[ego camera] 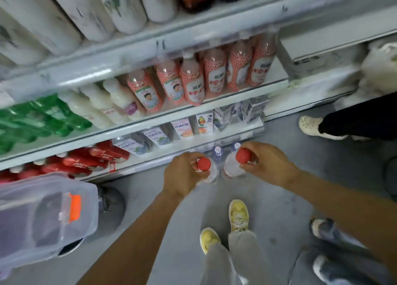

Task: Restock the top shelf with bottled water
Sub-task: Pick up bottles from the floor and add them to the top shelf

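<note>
The shelving (150, 48) fills the view from 9 to 1 o'clock, its lips jutting toward you; open floor (171, 220) lies at 6. Your left hand (182, 175) and right hand (268, 164) each grip one water bottle by the neck under its red cap, left bottle (211, 175) and right bottle (233, 166) low at centre, side by side. Full bottles likely swing heavy and slick; support the body before lifting past those lips.

Dim, even indoor light; faint glare along shelf rail (86, 75); heavy motion blur toward upper edges; wide-angle bending at borders; soft shadows on floor (171, 231).
</note>
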### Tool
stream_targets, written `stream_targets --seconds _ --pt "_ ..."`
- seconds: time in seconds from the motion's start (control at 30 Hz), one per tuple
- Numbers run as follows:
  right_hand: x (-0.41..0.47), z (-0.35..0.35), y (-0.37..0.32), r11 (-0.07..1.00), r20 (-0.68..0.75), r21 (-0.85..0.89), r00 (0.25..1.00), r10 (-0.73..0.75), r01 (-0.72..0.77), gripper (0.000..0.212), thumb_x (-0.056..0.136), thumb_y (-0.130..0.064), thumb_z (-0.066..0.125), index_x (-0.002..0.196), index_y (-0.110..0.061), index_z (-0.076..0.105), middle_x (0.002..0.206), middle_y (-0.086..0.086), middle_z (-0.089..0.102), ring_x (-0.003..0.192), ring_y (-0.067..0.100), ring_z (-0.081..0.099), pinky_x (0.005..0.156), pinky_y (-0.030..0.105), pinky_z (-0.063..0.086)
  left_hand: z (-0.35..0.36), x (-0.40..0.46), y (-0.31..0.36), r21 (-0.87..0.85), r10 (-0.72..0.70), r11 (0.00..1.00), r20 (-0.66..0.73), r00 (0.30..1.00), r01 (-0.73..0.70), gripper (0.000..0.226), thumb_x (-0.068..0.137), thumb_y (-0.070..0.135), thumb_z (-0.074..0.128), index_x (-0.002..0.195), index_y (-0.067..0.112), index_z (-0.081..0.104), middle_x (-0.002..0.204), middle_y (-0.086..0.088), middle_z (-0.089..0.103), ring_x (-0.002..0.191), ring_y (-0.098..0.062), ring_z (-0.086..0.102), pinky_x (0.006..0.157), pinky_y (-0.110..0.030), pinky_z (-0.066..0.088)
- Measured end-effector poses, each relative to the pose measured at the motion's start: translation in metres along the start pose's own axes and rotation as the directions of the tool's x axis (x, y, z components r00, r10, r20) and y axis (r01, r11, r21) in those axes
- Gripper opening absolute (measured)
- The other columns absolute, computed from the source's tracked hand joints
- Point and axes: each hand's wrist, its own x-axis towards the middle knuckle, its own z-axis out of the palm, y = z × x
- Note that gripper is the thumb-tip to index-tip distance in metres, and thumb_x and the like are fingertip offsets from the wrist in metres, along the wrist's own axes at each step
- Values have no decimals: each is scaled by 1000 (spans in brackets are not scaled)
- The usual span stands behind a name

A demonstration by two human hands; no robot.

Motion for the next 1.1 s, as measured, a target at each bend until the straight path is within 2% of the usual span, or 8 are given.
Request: stream_targets --seconds 0.13,0.27,0.4,0.47,0.67,0.8,0.97,1.1 --pt "-22 -84 -60 984 -101 147 991 -89 104 26 82 -16 77 100 -20 59 79 -12 52 72 -10 50 62 11 36 -80 -29 60 -99 154 981 -134 979 -168 40 65 22 89 94 44 71 92 17 59 91 -7 58 81 -27 46" --pt "-40 -165 -120 954 -182 174 960 -214 246 26 83 -16 77 101 -22 60 96 -1 54 84 6 54 74 13 42 -159 -55 122 -302 219 909 -238 946 -286 35 67 7 89 89 30 73 95 12 72 88 -11 69 89 -32 54" --pt "-56 -235 -174 912 -261 273 936 -235 305 16 87 -15 72 95 -23 61 94 4 63 93 25 61 88 36 48 -226 -81 180 -390 286 831 -311 906 -397 26 73 5 83 85 26 73 84 9 75 77 -3 68 70 -12 51" --pt "-65 -266 -199 891 -311 290 915 -259 350 15 88 -11 70 95 -22 62 91 2 66 89 18 64 87 32 49 -254 -93 200 -399 306 800 -371 877 -448 23 74 10 82 85 28 72 83 12 75 80 -1 69 72 -10 51" --pt "-92 -340 -264 820 -471 347 841 -268 455 12 90 -14 67 102 -16 67 97 -1 72 89 6 67 85 24 52 -314 -123 251 -398 322 718 -536 780 -571 13 83 22 76 91 31 71 85 14 75 82 1 68 81 -22 55" --pt "-105 -387 -303 794 -519 316 795 -314 520 17 90 -24 65 107 -21 65 96 -6 74 90 3 69 80 24 53 -349 -137 290 -385 332 693 -580 744 -609 23 91 38 65 95 16 71 94 -9 75 90 -28 72 84 -50 59" --pt "-108 -461 -349 749 -591 272 719 -366 605 16 92 -28 65 104 -18 68 95 0 75 95 18 71 96 48 52 -396 -152 347 -332 378 671 -615 692 -662 35 98 38 52 88 8 65 86 -8 74 77 -23 75 76 -41 59" --pt "-111 -522 -382 680 -651 245 637 -413 691 18 94 -30 62 101 -14 67 86 -2 76 85 11 73 87 40 54 -437 -149 390 -281 381 669 -666 642 -688 38 96 46 54 84 13 68 82 -9 74 79 -29 74 77 -40 59"
